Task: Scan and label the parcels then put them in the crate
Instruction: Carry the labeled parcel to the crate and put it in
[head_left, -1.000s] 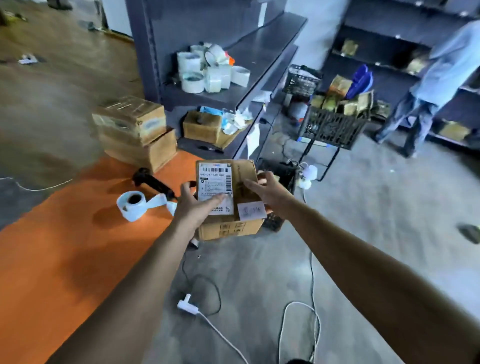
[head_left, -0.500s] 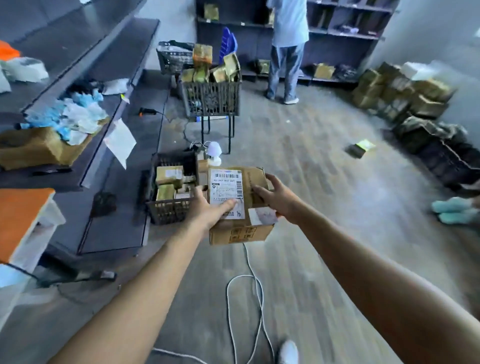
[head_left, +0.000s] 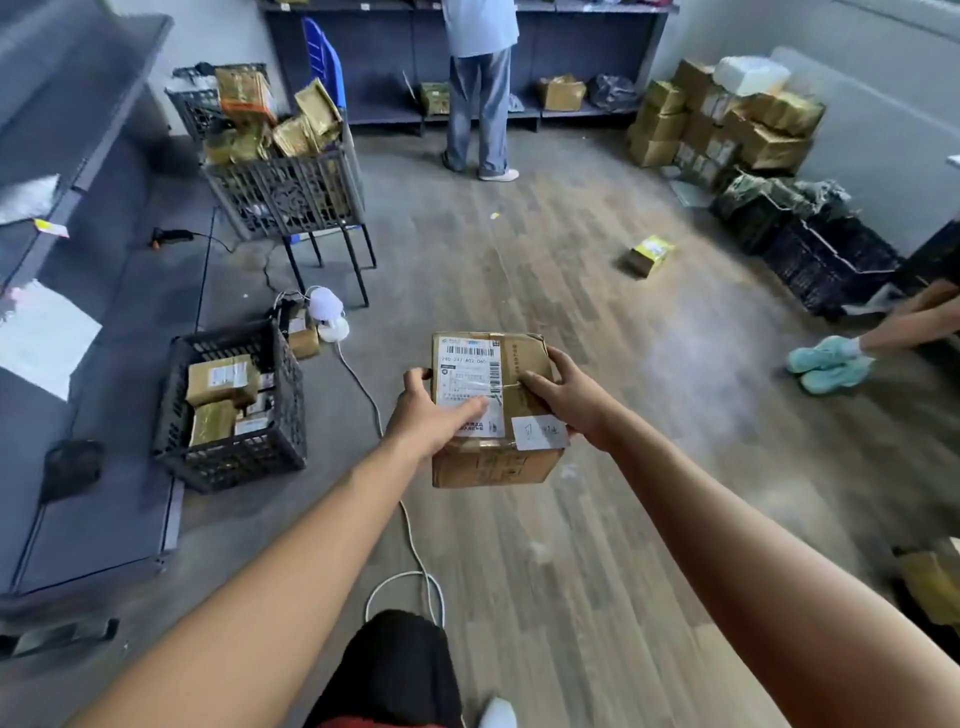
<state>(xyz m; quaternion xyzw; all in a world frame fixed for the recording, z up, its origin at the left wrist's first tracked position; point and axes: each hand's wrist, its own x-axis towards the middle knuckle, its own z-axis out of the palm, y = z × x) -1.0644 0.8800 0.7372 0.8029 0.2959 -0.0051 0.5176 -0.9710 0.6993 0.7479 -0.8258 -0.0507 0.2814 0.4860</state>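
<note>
A brown cardboard parcel (head_left: 524, 353) with a white shipping label and a small handwritten sticker is held in the air over the floor. My left hand (head_left: 426, 415) grips its left side, thumb across the label. My right hand (head_left: 566, 397) grips its right side, fingers on top. A black plastic crate (head_left: 270, 457) with several labelled parcels inside stands on the floor to the left of the parcel.
A second crate (head_left: 285, 192) heaped with parcels sits on a metal stand behind. A white cable (head_left: 400, 519) runs across the floor below my arms. A person (head_left: 480, 88) stands at the far shelves. Stacked boxes (head_left: 722, 119) fill the right corner; a loose parcel (head_left: 647, 254) lies on the floor.
My view has swung right, away from the orange table, to the open floor. Both hands keep hold of the parcel, and the floor crate now lies to its left.
</note>
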